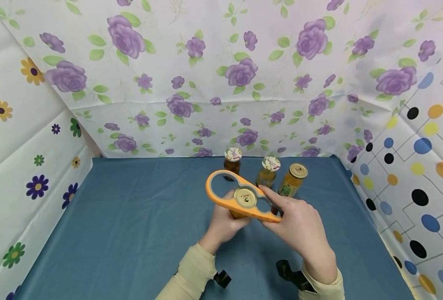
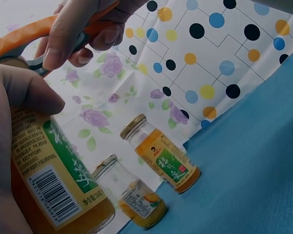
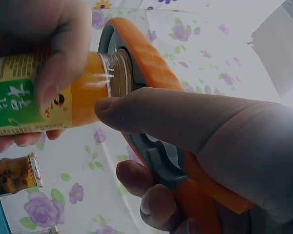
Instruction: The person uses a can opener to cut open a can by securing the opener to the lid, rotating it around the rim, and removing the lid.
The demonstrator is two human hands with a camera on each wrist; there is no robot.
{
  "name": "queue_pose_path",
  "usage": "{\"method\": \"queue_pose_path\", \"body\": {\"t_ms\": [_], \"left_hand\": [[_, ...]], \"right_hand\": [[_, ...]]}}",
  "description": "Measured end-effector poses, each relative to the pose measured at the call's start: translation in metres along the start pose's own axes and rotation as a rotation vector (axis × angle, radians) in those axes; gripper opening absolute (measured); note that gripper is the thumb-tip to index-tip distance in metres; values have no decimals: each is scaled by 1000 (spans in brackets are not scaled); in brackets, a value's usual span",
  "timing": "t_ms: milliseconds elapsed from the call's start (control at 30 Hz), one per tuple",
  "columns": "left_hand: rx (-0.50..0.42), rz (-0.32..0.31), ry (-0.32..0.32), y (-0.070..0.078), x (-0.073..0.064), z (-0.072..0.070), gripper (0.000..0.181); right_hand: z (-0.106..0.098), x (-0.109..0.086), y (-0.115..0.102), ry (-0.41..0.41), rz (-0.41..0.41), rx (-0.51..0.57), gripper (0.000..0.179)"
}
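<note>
In the head view, the flat orange plastic jar opener with grey-lined openings (image 1: 251, 211) has its long axis running from 10 o'clock to 4 o'clock, and everything turns on its middle opening, where the round gold metal lid (image 1: 245, 197) sits ringed by it. How tightly it bites, I cannot tell. Beneath hangs the amber-filled glass jar with a green and yellow label (image 2: 58, 170), its axis crossing the opener's and its lid tipped toward the head camera, apparently held above the blue cloth-covered worktop (image 1: 131, 216).

The left hand (image 1: 224, 223), at 7 o'clock from the lid, wraps its fingers round the jar and is the nearer one. The right hand (image 1: 300, 216), toward 4 o'clock, grips the opener's narrow end (one digit reaches across to the jar's neck).

Farther off stand a dark-filled glass jar with a patterned lid (image 1: 232, 163) at 11 o'clock, a yellowish glass jar with a patterned lid (image 1: 266, 176) near 1 o'clock and a gold-lidded amber glass jar (image 1: 293, 180) past 2.
</note>
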State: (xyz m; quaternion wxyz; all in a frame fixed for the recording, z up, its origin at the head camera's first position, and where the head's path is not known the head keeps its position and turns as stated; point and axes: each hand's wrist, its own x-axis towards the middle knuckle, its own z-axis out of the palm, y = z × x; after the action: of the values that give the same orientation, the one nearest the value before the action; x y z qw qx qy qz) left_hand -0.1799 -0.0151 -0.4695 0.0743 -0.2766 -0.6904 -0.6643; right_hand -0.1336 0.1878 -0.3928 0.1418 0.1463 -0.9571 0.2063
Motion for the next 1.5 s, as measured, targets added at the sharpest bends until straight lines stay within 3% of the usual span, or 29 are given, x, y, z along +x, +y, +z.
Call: {"method": "queue_pose_path", "body": {"t_ms": [167,300,500,667,1000,1367,1500], "left_hand": [[-94,29,-93,-31,-1,-4,56],[-124,69,-155,-32,0,-7,54],[-95,129,-181,-31,3,-9,49],[-100,141,-210,-33,4,-9,48],[-121,109,-277,-34,4,-13,42],[-109,53,-286,-33,4,-15,57],[-153,32,-281,-33,3,-16,56]], "right_hand": [[-2,0,2,-5,-19,4,75],[-2,-1,3,-4,-38,12,73],[-3,-3,6,10,-60,4,74],[-3,-4,6,12,-64,4,75],[-6,-5,6,18,-81,20,74],[-8,-7,7,33,-94,17,73],[-8,-8,6,38,-100,30,75]]}}
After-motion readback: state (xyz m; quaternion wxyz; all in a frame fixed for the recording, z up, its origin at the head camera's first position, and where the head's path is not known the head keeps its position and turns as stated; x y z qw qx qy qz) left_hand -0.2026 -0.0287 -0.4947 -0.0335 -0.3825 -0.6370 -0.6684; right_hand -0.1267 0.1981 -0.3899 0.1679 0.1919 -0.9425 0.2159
